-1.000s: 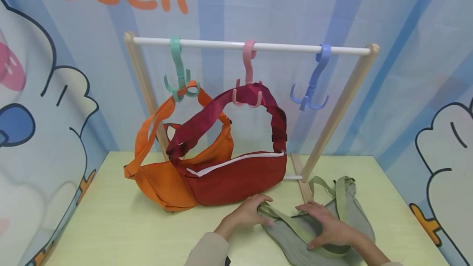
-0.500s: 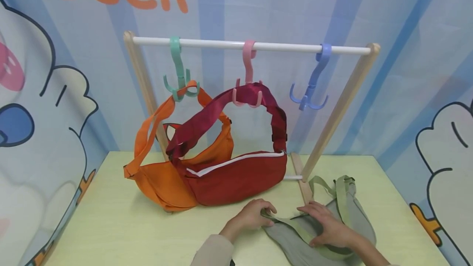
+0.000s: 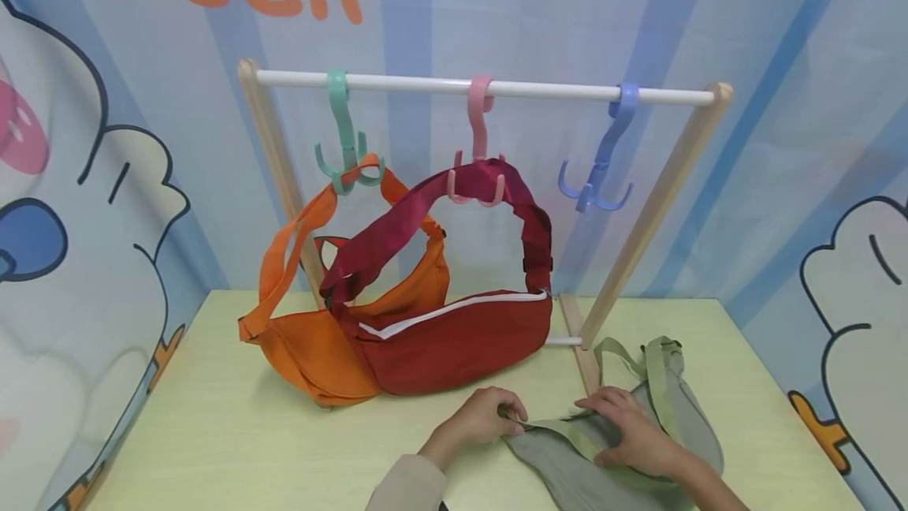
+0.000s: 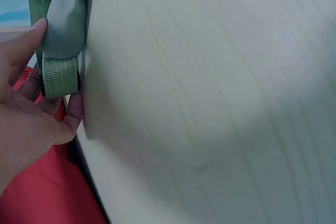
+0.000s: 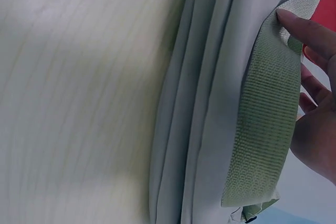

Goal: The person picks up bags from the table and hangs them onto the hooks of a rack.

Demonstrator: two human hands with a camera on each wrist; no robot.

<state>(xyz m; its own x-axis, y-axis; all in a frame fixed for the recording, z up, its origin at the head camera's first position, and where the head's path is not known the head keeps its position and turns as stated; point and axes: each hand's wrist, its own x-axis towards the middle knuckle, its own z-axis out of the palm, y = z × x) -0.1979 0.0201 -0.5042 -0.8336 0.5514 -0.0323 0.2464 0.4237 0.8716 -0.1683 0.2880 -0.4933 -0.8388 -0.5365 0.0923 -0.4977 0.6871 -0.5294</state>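
A grey-green waist bag [image 3: 567,456] with a light green webbing strap [image 5: 268,103] lies on the table at the lower right. My left hand [image 3: 485,415] pinches its left end, where the strap joins the bag; in the left wrist view the left hand's thumb [image 4: 38,25] lies against the strap, fingers around the end. My right hand [image 3: 634,432] is over the middle of the bag, holding the strap between thumb and fingers; some fingers are hidden behind it. A blue hook [image 3: 594,164] hangs bare on the rack above.
A wooden rack with a white rail [image 3: 411,85] stands behind. An orange waist bag [image 3: 312,353] hangs from a green hook [image 3: 344,124], and a red waist bag [image 3: 461,345] from a pink hook [image 3: 478,124]. The red bag lies close to my left hand.
My left hand has moved slightly down and right, and its fingers have closed in on the bag's end. The strap beside it lies lower. My right hand has shifted slightly right.
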